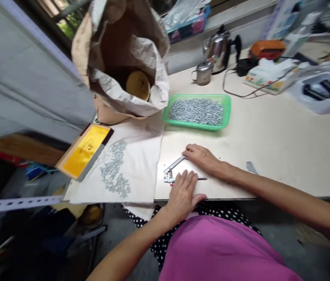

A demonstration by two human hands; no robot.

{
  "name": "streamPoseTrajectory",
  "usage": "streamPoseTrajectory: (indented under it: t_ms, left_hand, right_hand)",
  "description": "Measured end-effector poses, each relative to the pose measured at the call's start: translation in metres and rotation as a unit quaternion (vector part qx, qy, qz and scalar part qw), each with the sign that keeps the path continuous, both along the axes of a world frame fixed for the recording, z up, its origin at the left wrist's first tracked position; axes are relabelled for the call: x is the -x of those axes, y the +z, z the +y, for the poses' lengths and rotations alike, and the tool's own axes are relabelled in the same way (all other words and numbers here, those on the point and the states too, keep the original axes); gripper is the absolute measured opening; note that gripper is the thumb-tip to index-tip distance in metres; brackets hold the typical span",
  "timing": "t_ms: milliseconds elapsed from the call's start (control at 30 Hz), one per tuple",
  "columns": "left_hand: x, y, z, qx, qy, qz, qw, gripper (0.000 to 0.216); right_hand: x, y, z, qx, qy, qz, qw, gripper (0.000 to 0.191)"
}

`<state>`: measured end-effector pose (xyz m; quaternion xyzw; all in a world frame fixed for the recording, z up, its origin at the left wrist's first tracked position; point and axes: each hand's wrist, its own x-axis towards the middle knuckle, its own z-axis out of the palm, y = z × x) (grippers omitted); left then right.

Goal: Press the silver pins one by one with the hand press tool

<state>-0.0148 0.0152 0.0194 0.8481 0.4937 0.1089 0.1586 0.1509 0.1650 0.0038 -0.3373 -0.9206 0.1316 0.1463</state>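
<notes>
A small metal hand tool with two arms, a spring and a red-tipped part lies on the table, its arms spread apart. My left hand lies over the lower arm, fingers stretched out and thumb apart; the tip of that arm shows beyond the fingers. My right hand has its fingers closed around the end of the upper arm. To the left, many small grey metal pins are scattered on a white cloth. More of the same kind of piece fill a green plastic tray behind my hands.
A large open paper sack holding a round yellowish object stands behind the cloth. At the left edge lies a yellow-topped box. A metal cup, kettle, tissue box and cable occupy the back. A grey scrap lies right.
</notes>
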Motion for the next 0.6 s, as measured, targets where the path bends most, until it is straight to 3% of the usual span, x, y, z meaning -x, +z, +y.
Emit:
streamPoseTrajectory:
  t_ms: [133, 300, 400, 467, 533, 600]
  left_hand:
    - [-0.007, -0.002, -0.006, 0.029, 0.015, -0.052, 0.998, 0.07]
    - [0.003, -0.005, -0.007, 0.011, 0.012, -0.102, 0.995, 0.065]
    - [0.053, 0.002, 0.009, -0.076, 0.085, -0.091, 0.989, 0.044]
    - [0.106, 0.012, 0.026, -0.135, 0.23, -0.023, 0.964, 0.034]
    - [0.161, 0.023, 0.042, -0.145, 0.338, 0.086, 0.926, 0.028]
    - [0.206, 0.03, 0.053, -0.124, 0.378, 0.178, 0.9, 0.025]
  right_hand:
    - [0.003, -0.002, 0.028, 0.021, 0.096, 0.032, 0.995, 0.025]
    - [0.001, 0.009, 0.028, 0.032, 0.105, 0.027, 0.994, 0.026]
    - [0.0, 0.014, 0.018, 0.014, 0.09, -0.009, 0.996, 0.024]
    - [0.0, 0.013, 0.014, 0.0, 0.076, -0.027, 0.997, 0.025]
    - [0.001, 0.011, 0.011, -0.009, 0.064, -0.039, 0.997, 0.024]
    - [0.002, 0.008, 0.01, -0.013, 0.054, -0.047, 0.997, 0.022]
